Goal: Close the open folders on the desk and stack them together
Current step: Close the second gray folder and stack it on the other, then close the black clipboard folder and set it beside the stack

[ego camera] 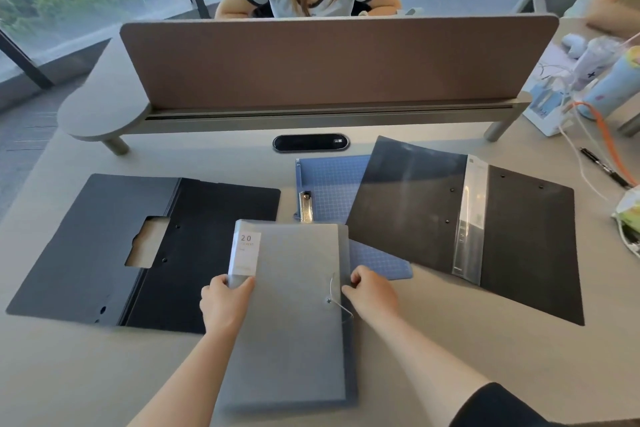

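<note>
Lying shut in the lower middle of the frame, the gray see-through folder (294, 315) has a white "20" label and a string tie. The left hand (225, 302) and right hand (372, 291) pinch its side edges, fingers clamped on it.

Bare desk (433, 350) near right; black folders (138, 253) flanking, divider (329, 59) behind

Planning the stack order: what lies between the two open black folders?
In the head view, the closed translucent grey folder, gripped by both hands, and behind it a blue grid clipboard lie between the left and right open black folders.
</note>
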### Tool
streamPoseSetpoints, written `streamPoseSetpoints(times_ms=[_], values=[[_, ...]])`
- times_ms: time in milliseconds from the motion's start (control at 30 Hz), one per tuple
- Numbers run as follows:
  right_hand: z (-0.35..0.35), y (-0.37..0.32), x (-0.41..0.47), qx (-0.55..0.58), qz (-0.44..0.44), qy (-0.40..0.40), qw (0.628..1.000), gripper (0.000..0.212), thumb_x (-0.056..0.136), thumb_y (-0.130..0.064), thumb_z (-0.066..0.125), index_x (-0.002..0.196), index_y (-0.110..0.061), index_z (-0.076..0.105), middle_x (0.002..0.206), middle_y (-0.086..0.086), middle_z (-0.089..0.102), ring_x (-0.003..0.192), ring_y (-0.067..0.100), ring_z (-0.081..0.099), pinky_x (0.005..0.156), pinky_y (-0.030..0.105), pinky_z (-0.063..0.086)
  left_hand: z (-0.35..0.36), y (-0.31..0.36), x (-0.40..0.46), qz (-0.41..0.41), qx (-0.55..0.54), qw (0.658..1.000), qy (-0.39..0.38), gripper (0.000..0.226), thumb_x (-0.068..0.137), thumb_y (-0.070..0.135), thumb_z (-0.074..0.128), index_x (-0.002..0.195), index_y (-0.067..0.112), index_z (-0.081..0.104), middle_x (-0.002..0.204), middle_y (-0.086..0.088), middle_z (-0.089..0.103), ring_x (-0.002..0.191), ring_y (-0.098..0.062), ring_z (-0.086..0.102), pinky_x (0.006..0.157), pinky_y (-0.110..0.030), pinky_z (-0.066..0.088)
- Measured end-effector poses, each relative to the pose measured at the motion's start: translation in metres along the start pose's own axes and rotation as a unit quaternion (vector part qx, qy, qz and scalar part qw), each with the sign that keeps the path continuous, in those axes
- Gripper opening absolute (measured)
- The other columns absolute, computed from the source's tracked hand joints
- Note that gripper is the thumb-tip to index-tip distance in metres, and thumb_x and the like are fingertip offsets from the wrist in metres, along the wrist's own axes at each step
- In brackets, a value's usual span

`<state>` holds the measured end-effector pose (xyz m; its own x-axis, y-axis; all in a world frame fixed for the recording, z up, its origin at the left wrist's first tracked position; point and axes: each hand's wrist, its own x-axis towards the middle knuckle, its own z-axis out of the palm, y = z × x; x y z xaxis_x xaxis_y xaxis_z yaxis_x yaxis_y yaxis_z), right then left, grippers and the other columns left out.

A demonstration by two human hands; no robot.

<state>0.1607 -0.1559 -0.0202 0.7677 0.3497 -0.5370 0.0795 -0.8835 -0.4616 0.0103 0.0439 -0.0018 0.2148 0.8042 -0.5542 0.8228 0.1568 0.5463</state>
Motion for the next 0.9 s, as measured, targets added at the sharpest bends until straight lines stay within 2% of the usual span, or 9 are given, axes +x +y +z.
streamPoseSetpoints(times_ms=[100, 200, 300, 433, 567, 667, 767, 833, 900], values=[[0.000, -0.001, -0.002, -0.006, 0.012, 0.007, 1.000, 0.018, 0.085, -0.036, 0.061, 0.084, -0.026, 0.046, 0.081, -0.008, 0.062, 0.070, 0.016, 0.054, 0.054, 0.029, 0.037, -0.002, 0.005, -0.003, 0.012, -0.002, 1.000, 0.005, 0.076, 0.076, 0.040, 0.068, 0.143, 0.012, 0.045, 0.133, -0.014, 0.051, 0.123, -0.036, 0.048, 0.099, -0.053, 0.047], [-0.001, -0.003, -0.003, 0.010, 0.024, 0.025, 0.999, 0.017, 0.086, -0.039, 0.058, 0.088, -0.025, 0.049, 0.080, -0.009, 0.063, 0.071, 0.015, 0.057, 0.057, 0.031, 0.042, -0.006, 0.017, -0.003, 0.058, -0.005, 0.997, 0.041, 0.072, 0.086, 0.028, 0.065, 0.151, 0.012, 0.036, 0.146, -0.015, 0.042, 0.134, -0.035, 0.035, 0.104, -0.052, 0.038], [-0.004, -0.004, -0.004, 0.042, 0.026, 0.056, 0.997, 0.012, 0.091, -0.037, 0.055, 0.092, -0.025, 0.055, 0.079, -0.010, 0.061, 0.078, 0.014, 0.059, 0.067, 0.032, 0.046, -0.008, 0.033, -0.001, 0.136, -0.003, 0.989, 0.050, 0.057, 0.091, 0.025, 0.060, 0.145, 0.013, 0.044, 0.146, -0.013, 0.044, 0.132, -0.033, 0.036, 0.102, -0.050, 0.041], [-0.011, -0.006, -0.007, 0.107, 0.025, 0.099, 0.989, 0.005, 0.093, -0.027, 0.055, 0.096, -0.025, 0.059, 0.094, -0.008, 0.062, 0.090, 0.016, 0.060, 0.076, 0.032, 0.047, 0.002, 0.055, -0.004, 0.226, 0.004, 0.974, -0.021, 0.046, 0.095, 0.024, 0.059, 0.140, 0.014, 0.052, 0.143, -0.006, 0.049, 0.134, -0.024, 0.040, 0.104, -0.042, 0.043], [-0.034, 0.000, -0.010, 0.132, 0.005, 0.153, 0.979, 0.020, 0.091, -0.022, 0.056, 0.110, -0.023, 0.062, 0.111, -0.007, 0.056, 0.102, 0.018, 0.059, 0.084, 0.034, 0.047, 0.027, 0.080, -0.019, 0.290, 0.020, 0.952, -0.096, 0.041, 0.097, 0.027, 0.061, 0.136, 0.015, 0.054, 0.136, -0.002, 0.055, 0.123, -0.020, 0.054, 0.101, -0.040, 0.050], [-0.062, 0.015, -0.010, 0.132, -0.006, 0.177, 0.975, 0.030, 0.093, -0.021, 0.057, 0.123, -0.022, 0.060, 0.125, -0.007, 0.054, 0.106, 0.017, 0.060, 0.090, 0.034, 0.048, 0.056, 0.100, -0.038, 0.311, 0.026, 0.940, -0.138, 0.034, 0.096, 0.027, 0.062, 0.128, 0.017, 0.058, 0.124, 0.001, 0.061, 0.114, -0.016, 0.059, 0.089, -0.028, 0.049], [-0.090, 0.031, 0.000, 0.130, -0.012, 0.197, 0.972, 0.033, 0.094, -0.023, 0.057, 0.127, -0.023, 0.057, 0.133, -0.007, 0.051, 0.098, 0.017, 0.063, 0.084, 0.032, 0.047, 0.088, 0.123, -0.058, 0.308, 0.014, 0.932, -0.189, 0.028, 0.096, 0.024, 0.063, 0.122, 0.016, 0.062, 0.108, 0.002, 0.066, 0.098, -0.011, 0.062, 0.074, -0.019, 0.045], [-0.110, 0.051, 0.008, 0.120, -0.016, 0.195, 0.973, 0.037, 0.094, -0.025, 0.056, 0.131, -0.025, 0.053, 0.137, -0.009, 0.048, 0.102, 0.017, 0.062, 0.086, 0.034, 0.048, 0.117, 0.137, -0.074, 0.314, 0.024, 0.927, -0.206, 0.031, 0.094, 0.024, 0.066, 0.124, 0.015, 0.063, 0.109, 0.001, 0.067, 0.096, -0.010, 0.062, 0.080, -0.021, 0.046], [-0.127, 0.067, 0.015, 0.116, -0.020, 0.189, 0.975, 0.040, 0.095, -0.026, 0.056, 0.135, -0.027, 0.049, 0.140, -0.010, 0.045, 0.112, 0.016, 0.059, 0.091, 0.037, 0.049, 0.140, 0.146, -0.089, 0.321, 0.045, 0.922, -0.213, 0.036, 0.092, 0.026, 0.068, 0.126, 0.017, 0.063, 0.118, -0.002, 0.066, 0.107, -0.014, 0.062, 0.092, -0.027, 0.048]])
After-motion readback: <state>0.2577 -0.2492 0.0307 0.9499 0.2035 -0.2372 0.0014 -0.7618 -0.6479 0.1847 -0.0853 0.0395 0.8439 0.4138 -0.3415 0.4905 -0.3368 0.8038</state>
